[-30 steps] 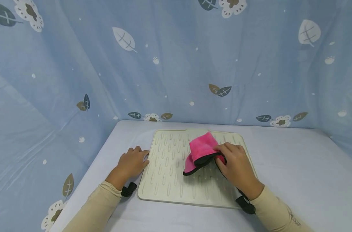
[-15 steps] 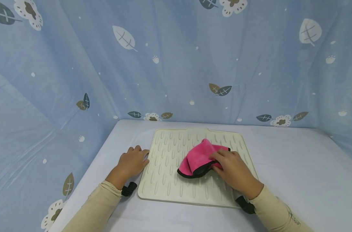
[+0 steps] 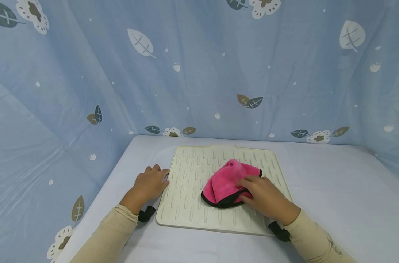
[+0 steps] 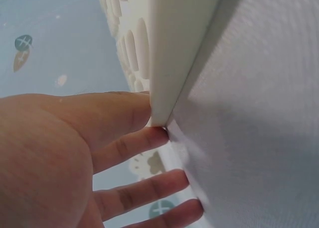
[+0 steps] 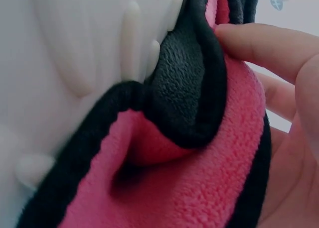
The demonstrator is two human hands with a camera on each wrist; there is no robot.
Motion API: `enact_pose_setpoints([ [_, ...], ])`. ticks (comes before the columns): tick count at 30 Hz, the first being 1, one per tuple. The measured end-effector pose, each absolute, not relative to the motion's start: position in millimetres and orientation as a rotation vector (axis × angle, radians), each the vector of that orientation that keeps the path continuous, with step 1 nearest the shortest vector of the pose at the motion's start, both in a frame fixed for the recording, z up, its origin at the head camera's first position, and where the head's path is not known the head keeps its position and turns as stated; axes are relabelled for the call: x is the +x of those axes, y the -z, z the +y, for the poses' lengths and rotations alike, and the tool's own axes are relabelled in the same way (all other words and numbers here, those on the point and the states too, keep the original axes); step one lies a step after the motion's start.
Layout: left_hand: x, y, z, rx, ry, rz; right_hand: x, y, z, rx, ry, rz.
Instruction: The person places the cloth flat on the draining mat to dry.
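Observation:
A pink cleaning cloth (image 3: 223,182) with black edging and a dark grey underside lies bunched on a cream ridged drying mat (image 3: 183,197). My right hand (image 3: 266,195) pinches the cloth's near right part between thumb and fingers. In the right wrist view, the cloth (image 5: 199,183) is folded over, and its edge touches the mat's raised ribs. My left hand (image 3: 150,184) rests at the mat's left edge, thumb and forefinger against it. The left wrist view has the thumb on the mat's side wall (image 4: 172,54), with the other fingers extended over the white sheet.
The mat lies on a white-covered table (image 3: 334,182). A blue curtain (image 3: 199,73) printed with leaves and flowers hangs behind and to the left. Black bands with small devices are worn at both wrists.
My right hand has moved down and slightly toward me, lowering the cloth from a raised fold to a flatter spread on the mat. The left hand has stayed in place.

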State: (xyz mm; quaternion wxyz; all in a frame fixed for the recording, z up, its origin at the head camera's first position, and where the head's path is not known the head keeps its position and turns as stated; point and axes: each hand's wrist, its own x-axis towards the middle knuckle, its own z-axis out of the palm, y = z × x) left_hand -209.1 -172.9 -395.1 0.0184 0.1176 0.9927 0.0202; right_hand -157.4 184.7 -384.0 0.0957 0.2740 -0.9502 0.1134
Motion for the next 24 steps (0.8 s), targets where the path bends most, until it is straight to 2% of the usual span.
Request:
enact_pose_setpoints([
  [14, -205, 387, -165, 0.363, -0.047, 3.159, -159, 368, 193, 0.842, -0.425, -2.734],
  [24, -184, 360, -121, 0.638, -0.308, 3.292, -162, 367, 197, 0.863, -0.421, -2.710],
])
